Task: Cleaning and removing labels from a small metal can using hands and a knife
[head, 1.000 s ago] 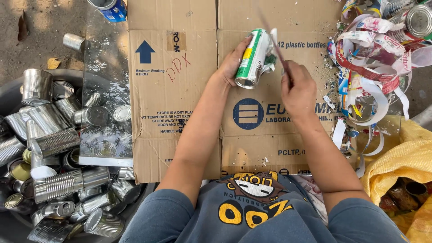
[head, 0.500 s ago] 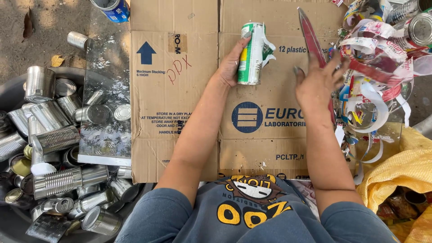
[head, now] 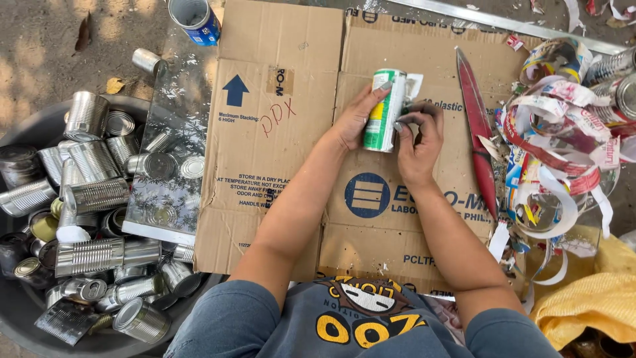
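I see my left hand (head: 351, 122) gripping the green-labelled can (head: 384, 109) over the flattened cardboard (head: 285, 146) while my right hand (head: 419, 142) — having just laid the red knife (head: 478, 132) beside it — pinches the loosened label.

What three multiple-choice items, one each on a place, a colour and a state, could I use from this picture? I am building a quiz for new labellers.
1. Where does the red knife lie?
A. in the basin
B. on the cardboard, to the right of the hands
C. in the left hand

2. What colour is the label on the held can?
A. green
B. black
C. purple

3. What state is that label in?
A. intact
B. partly peeled
C. gone

Answers: 1 B, the blade rests flat on the cardboard beside the paper strips. 2 A, green wraps the can. 3 B, the right hand pinches a loose flap while the left hand steadies the can.
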